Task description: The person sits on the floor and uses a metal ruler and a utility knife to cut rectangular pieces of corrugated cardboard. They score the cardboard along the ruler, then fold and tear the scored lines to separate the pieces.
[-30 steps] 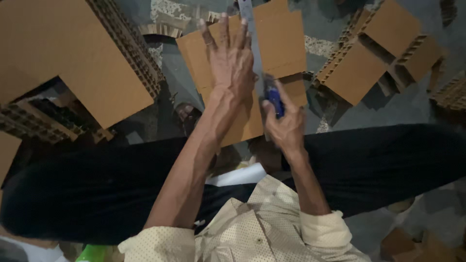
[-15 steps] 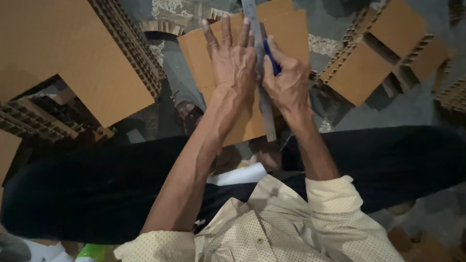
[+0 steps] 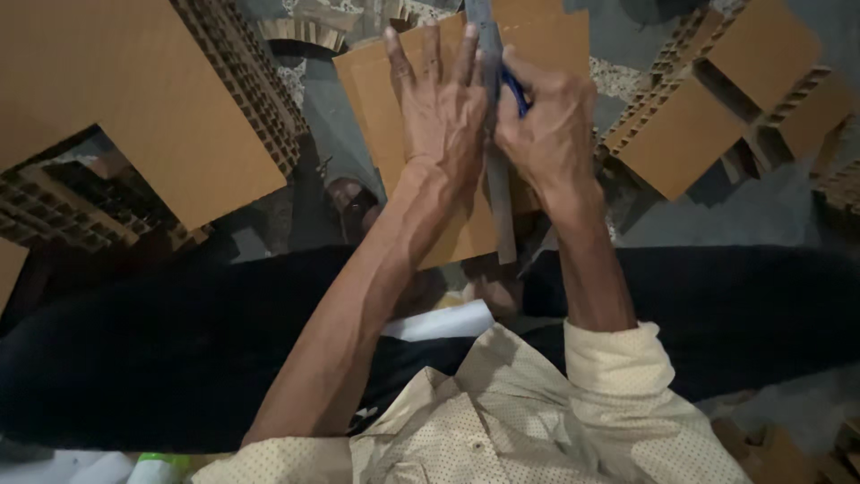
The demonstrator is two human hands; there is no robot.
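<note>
Pinched in the right hand (image 3: 548, 134), a blue-handled cutter (image 3: 514, 90) sits against the edge of a long grey ruler (image 3: 498, 193). That grip is closed tight around the handle. Spread flat, the left hand (image 3: 441, 112) presses ruler and brown cardboard sheet (image 3: 376, 108) down onto the floor. Stacks of corrugated cardboard pieces (image 3: 699, 125) crowd the right side, a large cardboard panel (image 3: 125, 99) the left; dark trouser legs (image 3: 161, 358) cross below.
</note>
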